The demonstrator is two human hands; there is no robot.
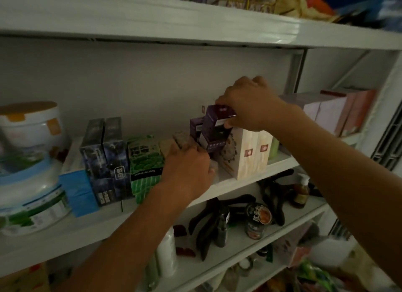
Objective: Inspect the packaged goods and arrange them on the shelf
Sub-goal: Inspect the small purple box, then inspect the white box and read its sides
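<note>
Right hand (250, 109) pinches the tilted purple box (214, 128) by its top; best to straighten it and lower it into the gap under the grip, between cream boxes (245, 152) to its right and brown packs (181, 138) to its left. Left hand (187, 169) sits there, hold unclear. White shelf (87, 230) below, dim light; tub (30, 161) far left, green box (144, 161) nearer.

Left hand (188, 167), right hand (250, 105), both curled.
</note>
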